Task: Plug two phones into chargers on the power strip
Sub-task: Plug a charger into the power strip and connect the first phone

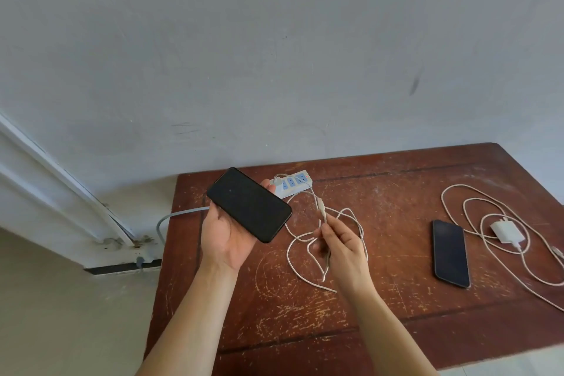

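Two bare forearms reach up from the near edge of the scratched wooden table (381, 330), over an open stretch of tabletop. The right hand (341, 246) is curled nearly closed, thumb and fingers pinching a white braided cable (294, 246) just below its plug end, which points up and away; the rest of that cable loops loosely on the wood under and beside the hand. The left hand (227, 235) is palm-up and half open, cradling a black phone (248, 204) screen-up, tilted, above the table's left edge. To the right, well apart from both hands, a second phone (451, 253) lies flat and dark-screened, just beside a white charger brick (506, 230) amid its own coiled cable (464, 195), which trails off toward the right edge. Farther back, near the far left corner, the white power strip (294, 183) lies by the wall, one plug seated in it, its grey cord (183, 213) dropping over the left edge.
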A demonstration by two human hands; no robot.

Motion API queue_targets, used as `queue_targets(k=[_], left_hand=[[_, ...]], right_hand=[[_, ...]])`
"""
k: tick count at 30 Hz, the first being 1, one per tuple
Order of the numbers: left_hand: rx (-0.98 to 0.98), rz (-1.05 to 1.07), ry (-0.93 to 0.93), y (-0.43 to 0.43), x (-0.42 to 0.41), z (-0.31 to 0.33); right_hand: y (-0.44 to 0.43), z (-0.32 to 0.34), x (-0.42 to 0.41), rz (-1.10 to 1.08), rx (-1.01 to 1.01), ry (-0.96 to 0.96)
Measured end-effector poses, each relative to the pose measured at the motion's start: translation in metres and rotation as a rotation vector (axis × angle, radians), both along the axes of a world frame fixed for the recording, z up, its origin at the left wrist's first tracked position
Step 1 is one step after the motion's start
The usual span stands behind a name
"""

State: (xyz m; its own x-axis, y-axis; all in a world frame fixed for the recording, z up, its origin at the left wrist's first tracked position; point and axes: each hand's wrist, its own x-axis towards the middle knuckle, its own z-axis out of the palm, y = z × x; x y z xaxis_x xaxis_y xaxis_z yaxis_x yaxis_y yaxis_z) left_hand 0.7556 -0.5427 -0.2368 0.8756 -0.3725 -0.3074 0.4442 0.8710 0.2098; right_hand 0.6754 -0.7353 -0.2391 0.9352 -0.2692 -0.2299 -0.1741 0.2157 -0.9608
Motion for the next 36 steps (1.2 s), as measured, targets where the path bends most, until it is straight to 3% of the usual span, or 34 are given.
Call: queue_targets(k=[11,21,36], left_hand=[[0.071,0.165,0.051,-0.012,0.015,0.035],[-0.043,0.226,0.095,-0.02,0.007,0.056],[-0.047,0.206,-0.036,-0.022,0.003,0.048]], right_hand=[[0.017,0.055,-0.001,-0.015,-0.238,-0.179],[0.034,0.059,-0.011,0.008,-0.088,-0.074],[0.036,0.06,-0.01,0.039,-0.112,-0.04]])
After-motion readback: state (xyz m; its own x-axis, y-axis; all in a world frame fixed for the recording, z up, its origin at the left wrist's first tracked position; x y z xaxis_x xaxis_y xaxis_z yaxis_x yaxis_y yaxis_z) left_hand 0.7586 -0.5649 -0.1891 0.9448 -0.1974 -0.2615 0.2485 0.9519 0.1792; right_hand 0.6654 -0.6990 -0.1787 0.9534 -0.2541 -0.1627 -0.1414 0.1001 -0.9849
